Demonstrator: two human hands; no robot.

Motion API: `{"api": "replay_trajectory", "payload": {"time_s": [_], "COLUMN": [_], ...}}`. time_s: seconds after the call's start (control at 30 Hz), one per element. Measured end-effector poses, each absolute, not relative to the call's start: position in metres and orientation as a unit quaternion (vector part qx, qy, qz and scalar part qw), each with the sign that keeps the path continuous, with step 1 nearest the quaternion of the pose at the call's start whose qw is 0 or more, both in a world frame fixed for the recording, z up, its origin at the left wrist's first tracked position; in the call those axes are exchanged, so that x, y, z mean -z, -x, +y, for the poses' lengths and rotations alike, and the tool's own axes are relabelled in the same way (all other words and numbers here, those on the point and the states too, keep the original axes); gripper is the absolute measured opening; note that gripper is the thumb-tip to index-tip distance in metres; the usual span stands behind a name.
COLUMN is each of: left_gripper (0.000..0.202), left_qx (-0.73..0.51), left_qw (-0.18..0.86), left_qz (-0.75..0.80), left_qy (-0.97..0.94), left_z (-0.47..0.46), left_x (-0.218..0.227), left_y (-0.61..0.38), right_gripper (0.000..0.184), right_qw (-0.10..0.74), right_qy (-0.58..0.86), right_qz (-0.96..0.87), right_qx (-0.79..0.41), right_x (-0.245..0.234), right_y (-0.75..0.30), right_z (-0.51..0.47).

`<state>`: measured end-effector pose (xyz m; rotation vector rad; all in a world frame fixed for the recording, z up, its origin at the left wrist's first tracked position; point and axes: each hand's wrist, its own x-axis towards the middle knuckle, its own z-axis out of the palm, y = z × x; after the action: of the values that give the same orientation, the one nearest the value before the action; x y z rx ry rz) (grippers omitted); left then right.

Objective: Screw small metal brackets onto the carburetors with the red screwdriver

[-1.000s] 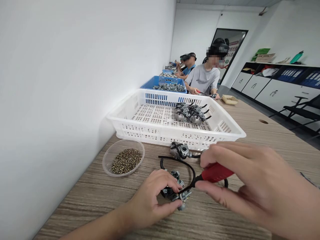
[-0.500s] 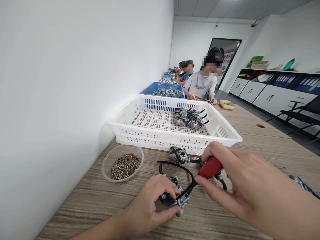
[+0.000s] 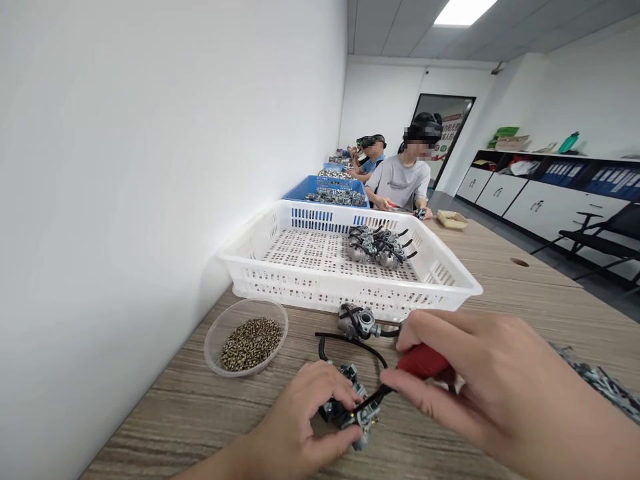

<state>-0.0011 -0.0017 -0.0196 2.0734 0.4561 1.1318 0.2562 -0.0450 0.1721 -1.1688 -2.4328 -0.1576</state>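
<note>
My left hand grips a small metal carburetor on the wooden table, thumb and fingers pressed to either side. In my right hand is a screwdriver with a red handle. Its dark shaft slants down to the left, the tip at the carburetor close to my left fingertips; a brassy screw head seems to show there. A thin black hose curves behind this carburetor. Just beyond lies another carburetor with black hoses, partly hidden by my right hand. To the left stands a clear round tub of small brassy screws.
A white perforated crate holds several carburetors at its right side. Behind it are a blue crate of metal parts and co-workers at the table. More metal parts lie at right. A white wall borders the left.
The view has tilted up slightly, so everything sits lower in the picture. My right hand has turned a little around the screwdriver handle; my left hand keeps its hold on the carburetor.
</note>
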Motion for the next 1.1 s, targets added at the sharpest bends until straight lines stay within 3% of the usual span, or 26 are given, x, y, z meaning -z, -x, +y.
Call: {"api": "replay_trajectory", "payload": {"time_s": [0.13, 0.3, 0.53, 0.6, 0.73, 0.83, 0.93, 1.03, 1.1], "left_gripper": [0.032, 0.027, 0.021, 0.021, 0.023, 0.025, 0.025, 0.024, 0.025], "left_qx": [-0.434, -0.432, -0.447, -0.446, -0.432, -0.428, -0.426, -0.440, -0.445], "left_qw": [0.366, 0.366, 0.343, 0.341, 0.343, 0.337, 0.327, 0.319, 0.317], "left_qz": [0.189, 0.175, 0.157, 0.152, 0.154, 0.171, 0.172, 0.154, 0.150], "left_qy": [-0.801, -0.806, -0.811, -0.814, -0.820, -0.821, -0.826, -0.825, -0.824], "left_z": [-0.002, -0.002, 0.004, 0.006, 0.010, 0.010, 0.008, 0.008, 0.009], "left_x": [0.020, 0.020, 0.030, 0.032, 0.033, 0.034, 0.033, 0.032, 0.033], "left_y": [0.002, 0.002, 0.001, 0.002, 0.003, 0.004, 0.003, 0.003, 0.003], "right_gripper": [0.007, 0.017, 0.026, 0.012, 0.035, 0.034, 0.012, 0.033, 0.036], "right_qw": [0.206, 0.185, 0.212, 0.218, 0.223, 0.223, 0.236, 0.243, 0.237], "right_qy": [0.416, 0.390, 0.386, 0.409, 0.386, 0.354, 0.351, 0.362, 0.373], "right_qz": [-0.885, -0.902, -0.895, -0.886, -0.888, -0.895, -0.903, -0.897, -0.890], "right_qx": [0.006, -0.029, 0.068, 0.030, -0.111, -0.156, -0.070, 0.073, 0.110], "right_x": [-0.179, -0.182, -0.176, -0.180, -0.188, -0.185, -0.177, -0.171, -0.170], "right_y": [-0.258, -0.260, -0.247, -0.245, -0.247, -0.248, -0.246, -0.246, -0.246], "right_z": [-0.059, -0.055, -0.046, -0.052, -0.062, -0.058, -0.049, -0.042, -0.042]}}
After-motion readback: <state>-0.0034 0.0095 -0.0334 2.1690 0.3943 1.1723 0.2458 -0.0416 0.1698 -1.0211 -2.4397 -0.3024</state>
